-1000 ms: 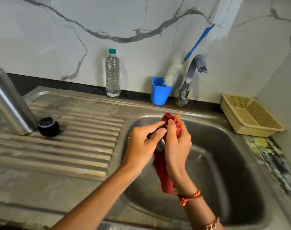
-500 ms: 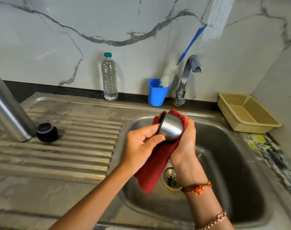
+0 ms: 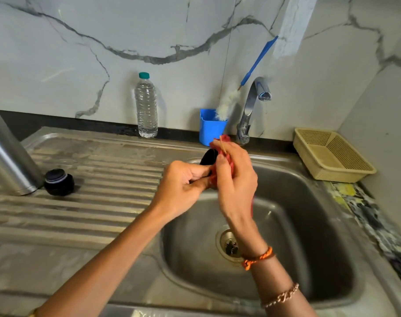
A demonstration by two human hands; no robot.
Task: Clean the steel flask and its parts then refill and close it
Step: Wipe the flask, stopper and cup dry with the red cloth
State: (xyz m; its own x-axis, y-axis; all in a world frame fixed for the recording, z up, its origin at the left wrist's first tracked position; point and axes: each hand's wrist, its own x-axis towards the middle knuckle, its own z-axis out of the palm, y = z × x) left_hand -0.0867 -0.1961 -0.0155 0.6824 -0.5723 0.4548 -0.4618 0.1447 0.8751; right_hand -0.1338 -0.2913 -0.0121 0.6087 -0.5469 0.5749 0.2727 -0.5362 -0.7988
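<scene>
Over the sink's left rim, my left hand (image 3: 183, 181) grips the flask's steel cup lid (image 3: 209, 157); only its dark open mouth shows. My right hand (image 3: 235, 175) is closed on a red cloth (image 3: 225, 156) bunched against the cup, with a strip hanging behind the wrist. The steel flask body (image 3: 8, 154) stands upright at the far left of the drainboard. Its black stopper (image 3: 59, 181) sits beside it on the ridges. A clear water bottle with a green cap (image 3: 146, 106) stands against the back wall.
The steel sink basin (image 3: 309, 225) lies below my hands, its drain (image 3: 229, 244) open. A tap (image 3: 252, 108) rises behind it, next to a blue holder (image 3: 212, 126) with a blue-handled bottle brush (image 3: 256, 62). A beige plastic basket (image 3: 332, 154) sits at the right.
The cup has turned so its dark mouth faces left and its shiny side is now covered. The red cloth has gone from draped under the cup to bunched in my right hand.
</scene>
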